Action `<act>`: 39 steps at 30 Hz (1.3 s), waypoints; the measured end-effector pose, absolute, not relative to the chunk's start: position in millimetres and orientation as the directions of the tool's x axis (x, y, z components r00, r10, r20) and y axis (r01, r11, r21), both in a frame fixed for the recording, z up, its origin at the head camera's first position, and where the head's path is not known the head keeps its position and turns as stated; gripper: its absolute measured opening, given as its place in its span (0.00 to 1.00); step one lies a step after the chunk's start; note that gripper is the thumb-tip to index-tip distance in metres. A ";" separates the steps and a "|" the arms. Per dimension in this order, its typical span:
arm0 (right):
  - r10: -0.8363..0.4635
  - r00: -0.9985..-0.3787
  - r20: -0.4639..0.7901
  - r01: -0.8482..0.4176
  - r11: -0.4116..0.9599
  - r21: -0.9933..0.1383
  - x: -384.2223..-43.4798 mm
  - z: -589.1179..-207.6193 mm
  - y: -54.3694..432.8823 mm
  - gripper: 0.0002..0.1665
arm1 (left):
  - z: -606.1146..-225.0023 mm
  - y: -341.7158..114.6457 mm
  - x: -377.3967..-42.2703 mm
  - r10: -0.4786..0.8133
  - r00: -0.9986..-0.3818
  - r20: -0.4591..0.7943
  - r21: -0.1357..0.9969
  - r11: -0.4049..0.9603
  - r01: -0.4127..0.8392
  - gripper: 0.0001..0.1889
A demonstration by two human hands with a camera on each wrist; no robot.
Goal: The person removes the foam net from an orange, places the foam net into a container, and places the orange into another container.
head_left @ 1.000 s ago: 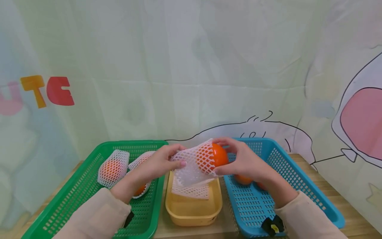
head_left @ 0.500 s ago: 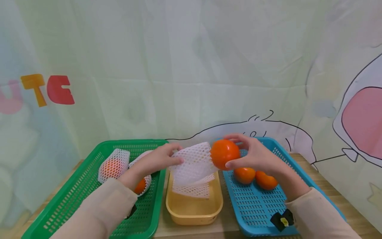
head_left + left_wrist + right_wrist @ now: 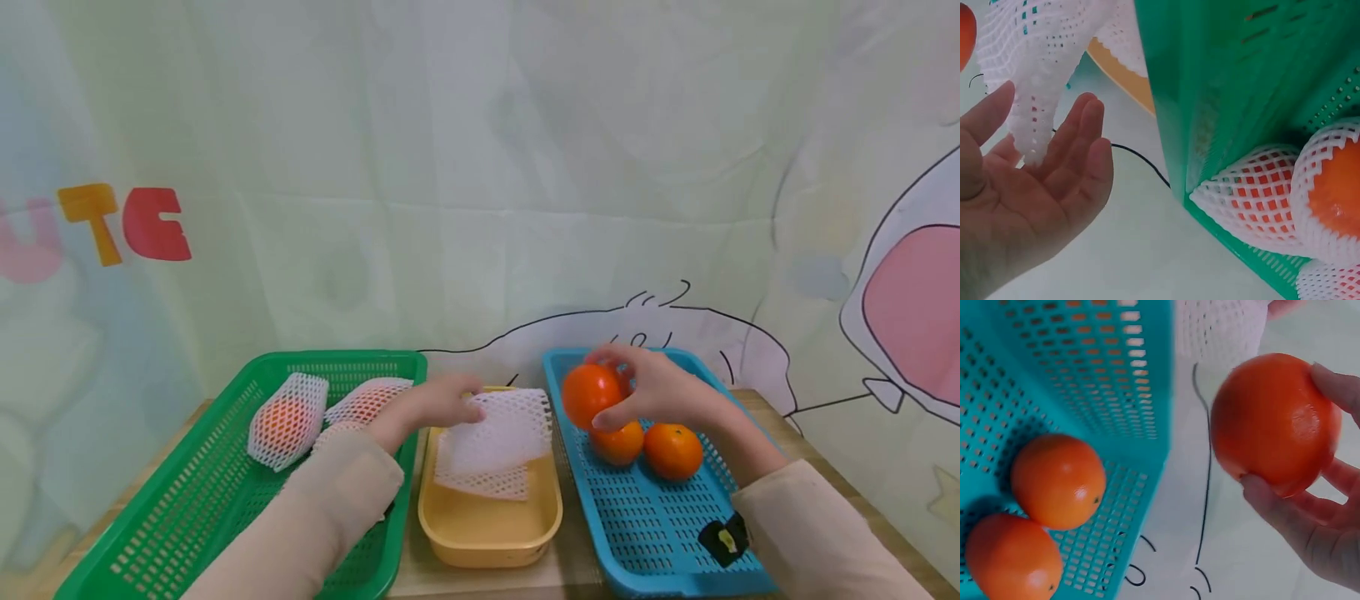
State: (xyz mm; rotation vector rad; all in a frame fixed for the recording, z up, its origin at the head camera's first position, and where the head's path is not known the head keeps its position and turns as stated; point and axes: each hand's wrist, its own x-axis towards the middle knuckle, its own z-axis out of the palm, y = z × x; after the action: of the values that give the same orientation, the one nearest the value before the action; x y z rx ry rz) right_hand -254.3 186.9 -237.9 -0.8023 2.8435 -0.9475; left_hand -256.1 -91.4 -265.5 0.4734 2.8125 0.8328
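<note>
One orange [image 3: 591, 395] is hanging by the blue basket [image 3: 675, 583], the right hand [image 3: 651, 388] gripping it; I'm expecting firm, slippery skin, best cupped at its middle. I can't tell whether the left hand [image 3: 446, 402] is pinching the floppy net [image 3: 504, 429].

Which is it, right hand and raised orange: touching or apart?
Touching: right wrist view shows the right hand gripping the raised orange, digits against its skin.

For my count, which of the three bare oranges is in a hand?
The orange in the right hand; the other two lie in the blue basket, touched by no hand.
</note>
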 end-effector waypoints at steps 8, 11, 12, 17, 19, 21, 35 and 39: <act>-0.514 -0.856 -0.049 -0.439 0.774 -0.456 -263.4 -256.2 183.8 0.36 | -280.4 -84.8 -256.2 0.297 -0.936 -0.188 0.494 0.852 0.171 0.16; -0.494 -0.861 -0.117 -0.404 0.806 -0.432 -265.2 -263.1 180.9 0.35 | -284.2 -86.1 -255.2 0.275 -0.931 -0.239 0.497 0.859 0.126 0.18; -0.485 -0.864 -0.139 -0.391 0.818 -0.421 -265.7 -265.4 179.9 0.35 | -285.3 -86.8 -254.6 0.263 -0.929 -0.261 0.505 0.857 0.101 0.19; -0.453 -0.855 -0.253 -0.349 0.862 -0.367 -267.7 -277.0 174.9 0.33 | -288.6 -89.7 -252.6 0.254 -0.897 -0.362 0.511 0.859 0.037 0.21; -0.435 -0.849 -0.300 -0.331 0.880 -0.340 -268.8 -281.4 172.8 0.33 | -288.1 -89.9 -252.6 0.273 -0.871 -0.409 0.484 0.874 0.047 0.20; -0.411 -0.845 -0.342 -0.312 0.898 -0.309 -270.2 -285.5 170.6 0.33 | -287.4 -89.7 -252.9 0.301 -0.831 -0.467 0.451 0.890 0.069 0.20; -0.351 -0.809 -0.472 -0.261 0.933 -0.247 -276.9 -303.4 165.2 0.33 | -278.2 -92.0 -253.2 0.464 -0.597 -0.655 0.403 0.882 0.244 0.13; -0.351 -0.804 -0.480 -0.261 0.934 -0.244 -277.4 -303.0 164.6 0.32 | -276.3 -95.2 -252.7 0.475 -0.656 -0.587 0.442 0.867 0.231 0.12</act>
State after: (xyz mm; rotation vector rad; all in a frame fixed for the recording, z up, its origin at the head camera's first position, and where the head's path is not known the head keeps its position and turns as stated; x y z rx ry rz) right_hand -277.4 164.6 -303.0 -0.4363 2.5526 -0.2246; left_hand -252.7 -95.2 -276.3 0.5074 2.3007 0.4288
